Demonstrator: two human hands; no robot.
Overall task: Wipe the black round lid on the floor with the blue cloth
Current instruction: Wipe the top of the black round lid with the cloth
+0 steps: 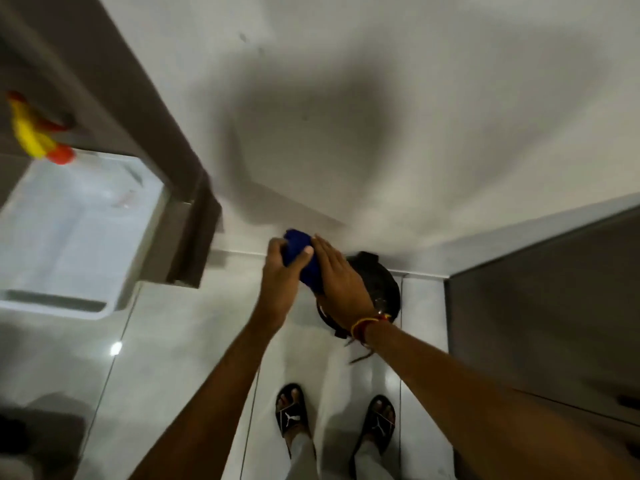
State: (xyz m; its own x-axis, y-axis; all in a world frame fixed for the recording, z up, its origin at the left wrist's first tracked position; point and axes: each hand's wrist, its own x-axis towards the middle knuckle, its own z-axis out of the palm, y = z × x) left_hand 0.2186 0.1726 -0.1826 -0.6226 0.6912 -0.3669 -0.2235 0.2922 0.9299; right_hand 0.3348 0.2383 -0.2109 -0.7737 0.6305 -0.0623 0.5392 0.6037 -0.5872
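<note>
Head view: above the black round lid [384,289] our left hand [280,271] clutches blue cloth [304,258], right hand [341,280] flat; unpinned, it may skid.

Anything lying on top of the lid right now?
Nothing shows on the uncovered part of the lid, only a small glint. The right hand and cloth, gripped by the left hand, hide the rest from view.

The glossy grey tiled floor [194,341] carries a black lid [384,285], apparently lying by the wall's foot, partly hidden behind the right hand [341,282], and two black slippers [292,412] standing below the wrist.
</note>
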